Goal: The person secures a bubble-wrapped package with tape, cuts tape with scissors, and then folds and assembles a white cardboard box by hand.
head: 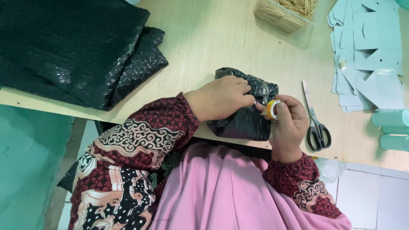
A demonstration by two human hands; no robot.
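While the left hand (pixel 221 100) presses down on top of a black bubble-wrap bundle (pixel 245 115) at the near edge of the wooden table (pixel 213 38), its fingers curl over the bundle's upper side, thumb and forefinger pinched close together toward the tape. Right hand (pixel 289 121) sits just beside the bundle's right end, fingers wrapped around a small roll of clear tape (pixel 272 108) with an orange core; roll is touching or nearly touching the bundle, can't tell if a strip is already stuck on. Bundle is crumpled, glossy, roughly lying flat, between both hands. Scissors (pixel 316 121) with black handles lie shut on the table just right of the right hand, blades pointing away from the person. Folded stack of black bubble wrap (pixel 81 51) sits far left, well apart. Clear container of wooden sticks (pixel 285 12) at the top edge. Pile of pale blue card cutouts (pixel 368 51) top right; pale teal cylinders (pixel 392 125) at the right edge. Patterned red sleeves, pink cloth on the lap.
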